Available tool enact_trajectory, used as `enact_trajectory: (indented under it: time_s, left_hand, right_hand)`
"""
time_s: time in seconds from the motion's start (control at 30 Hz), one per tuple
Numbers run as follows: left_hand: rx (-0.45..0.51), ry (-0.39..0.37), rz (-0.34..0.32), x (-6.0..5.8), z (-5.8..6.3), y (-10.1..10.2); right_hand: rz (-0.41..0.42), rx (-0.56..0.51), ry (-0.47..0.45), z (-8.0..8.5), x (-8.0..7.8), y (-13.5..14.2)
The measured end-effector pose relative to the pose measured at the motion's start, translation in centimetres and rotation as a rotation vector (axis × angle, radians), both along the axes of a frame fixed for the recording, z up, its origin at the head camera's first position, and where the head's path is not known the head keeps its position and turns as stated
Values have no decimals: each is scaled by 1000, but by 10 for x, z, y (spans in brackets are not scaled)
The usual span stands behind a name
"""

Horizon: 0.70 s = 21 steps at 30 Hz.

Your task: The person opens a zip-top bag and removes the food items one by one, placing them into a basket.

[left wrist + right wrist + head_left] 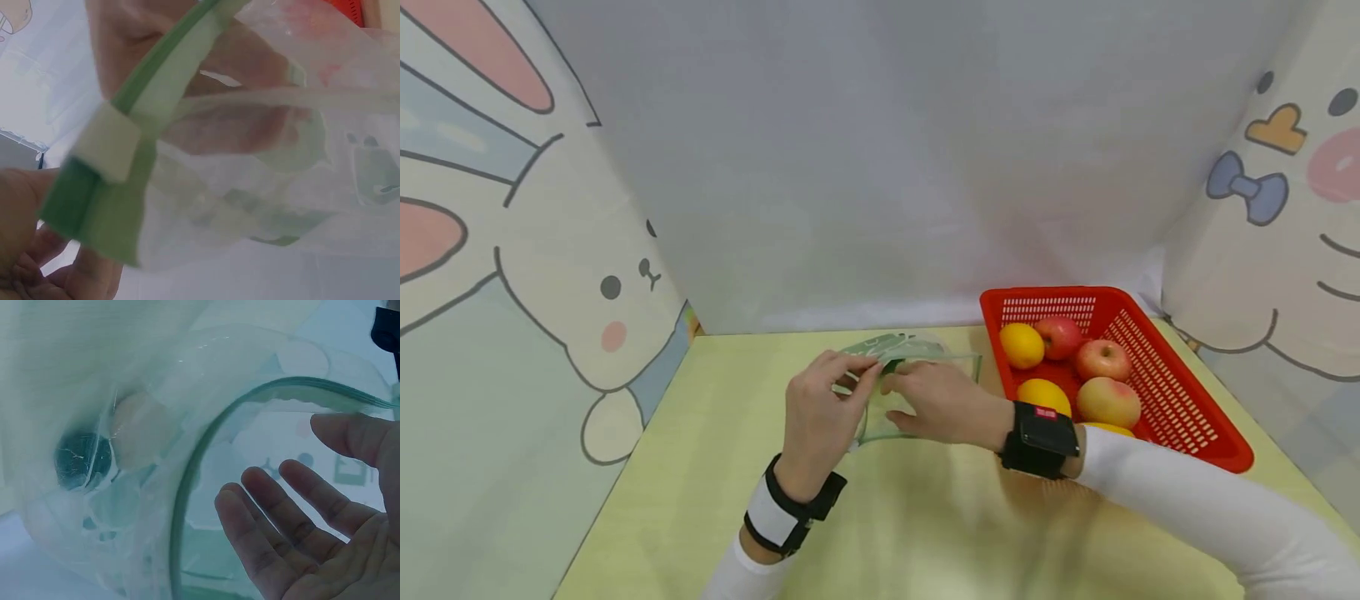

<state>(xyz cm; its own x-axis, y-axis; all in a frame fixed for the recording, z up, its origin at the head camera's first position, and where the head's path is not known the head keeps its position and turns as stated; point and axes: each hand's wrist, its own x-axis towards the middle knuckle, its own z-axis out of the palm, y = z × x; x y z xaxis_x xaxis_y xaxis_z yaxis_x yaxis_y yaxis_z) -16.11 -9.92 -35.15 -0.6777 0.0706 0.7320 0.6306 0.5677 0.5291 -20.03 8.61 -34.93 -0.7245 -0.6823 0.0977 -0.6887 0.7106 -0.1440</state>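
A see-through zip bag (891,343) with green printing lies on the table in front of me. My left hand (820,408) pinches its edge near the top, with thumb and forefinger together. In the left wrist view, the bag's green edge strip carries a whitish slider (106,144), blurred close to the camera. My right hand (951,404) is at the bag's mouth, with its fingers apart and loosely bent. The right wrist view shows the palm beside the curved green rim (187,481), nothing in it. Dark and pinkish round patches show on the bag.
To the right stands a red plastic basket (1180,400) holding fruit: yellow lemons (1021,346), red apples (1102,360) and a peach (1108,402). My right forearm passes over its near edge. A pale wall cloth (865,167) rises behind the yellow-green table (700,483), with printed cartoon sheets at both sides.
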Motion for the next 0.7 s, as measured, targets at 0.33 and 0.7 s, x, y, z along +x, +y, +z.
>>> enact_trajectory:
  time_s: [0.33, 0.7]
  left_hand:
    - [13, 6, -3, 0, 0, -1]
    - [14, 28, 7, 1, -1, -1]
  right_hand:
    - [-93, 126, -183, -40, -56, -37]
    - [-68, -29, -196, -69, -74, -53]
